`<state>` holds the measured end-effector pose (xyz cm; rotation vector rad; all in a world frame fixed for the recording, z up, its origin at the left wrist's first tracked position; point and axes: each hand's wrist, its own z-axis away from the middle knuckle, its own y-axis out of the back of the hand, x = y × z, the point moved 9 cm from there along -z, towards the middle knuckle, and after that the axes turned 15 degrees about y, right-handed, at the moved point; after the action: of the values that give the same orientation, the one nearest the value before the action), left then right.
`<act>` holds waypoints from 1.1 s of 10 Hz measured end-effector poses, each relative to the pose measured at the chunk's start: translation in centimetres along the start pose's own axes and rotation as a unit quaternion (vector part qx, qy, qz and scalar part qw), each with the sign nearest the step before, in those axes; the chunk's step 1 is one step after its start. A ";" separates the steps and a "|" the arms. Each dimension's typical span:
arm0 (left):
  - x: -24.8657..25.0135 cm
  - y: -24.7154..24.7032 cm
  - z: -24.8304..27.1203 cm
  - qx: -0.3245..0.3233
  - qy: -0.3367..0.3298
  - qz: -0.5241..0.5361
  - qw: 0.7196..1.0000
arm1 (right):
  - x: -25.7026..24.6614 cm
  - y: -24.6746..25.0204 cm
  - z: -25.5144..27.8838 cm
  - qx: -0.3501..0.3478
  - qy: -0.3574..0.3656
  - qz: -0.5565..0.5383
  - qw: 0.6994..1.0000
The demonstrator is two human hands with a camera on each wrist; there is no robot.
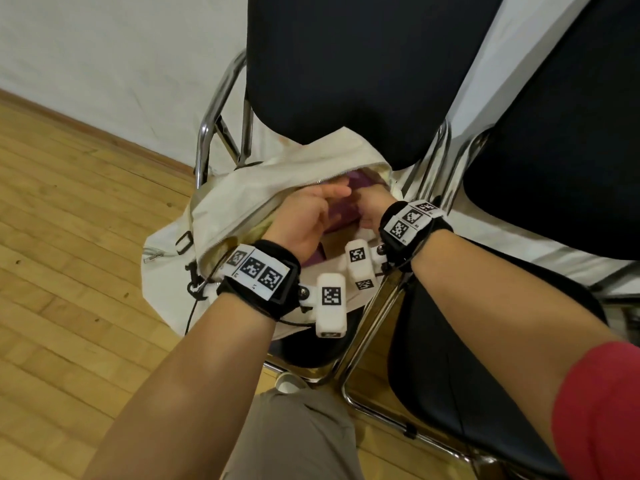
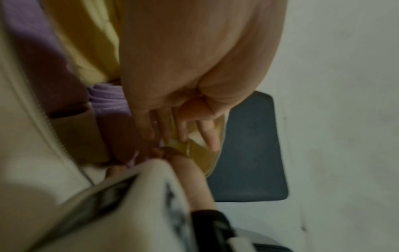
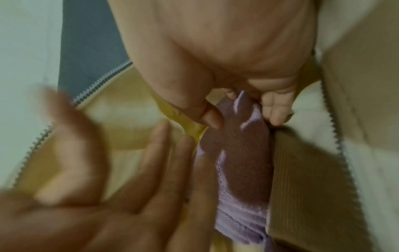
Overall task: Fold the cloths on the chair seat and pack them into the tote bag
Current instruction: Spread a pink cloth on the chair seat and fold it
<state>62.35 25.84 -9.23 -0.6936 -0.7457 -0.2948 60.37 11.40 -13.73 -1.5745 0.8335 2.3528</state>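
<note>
Left hand (image 1: 304, 216) fingers spread inside tote bag (image 1: 242, 188); right hand (image 1: 372, 206) fingers pinching purple cloth (image 3: 241, 153).

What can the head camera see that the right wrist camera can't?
Only the head view shows the wooden floor, the two dark padded chairs and both wrist bands. Only the right wrist view shows the right hand's fingers pinching the purple knitted cloth, beside a tan ribbed cloth. Both show the cream tote bag with purple cloth inside.
</note>
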 end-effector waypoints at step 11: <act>-2.5 4.8 -7.0 0.137 0.174 -0.025 0.975 | -4.6 3.6 -4.7 0.102 0.182 0.302 0.930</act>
<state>66.53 24.69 -16.97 -0.3483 -0.4557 -0.3419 64.36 6.56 -9.63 -1.8919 1.8082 2.2324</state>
